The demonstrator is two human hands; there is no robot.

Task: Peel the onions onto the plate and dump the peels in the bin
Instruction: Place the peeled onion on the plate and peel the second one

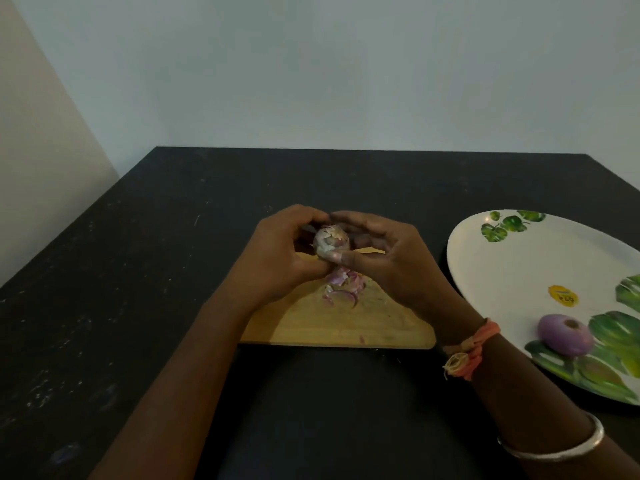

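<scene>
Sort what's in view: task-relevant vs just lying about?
Job:
- onion held in left hand and right hand
- peels on the board
- peeled onion on the plate

Lying about:
- sticker on the plate
- table

No bin in view.

The black table [138, 306] is bare on the left side and along the back, so a hand could move there with nothing in the way. The near middle is bare too, between the two arms. A wooden board [339, 323] lies in the middle, with a small heap of peels [341, 284] on it. Both hands are up over the board, close together. On the right sits a big plate [512, 271], well apart from the board, with a strip of table between them. One peeled onion [564, 336] sits on its near part; the rest of the plate is free.
</scene>
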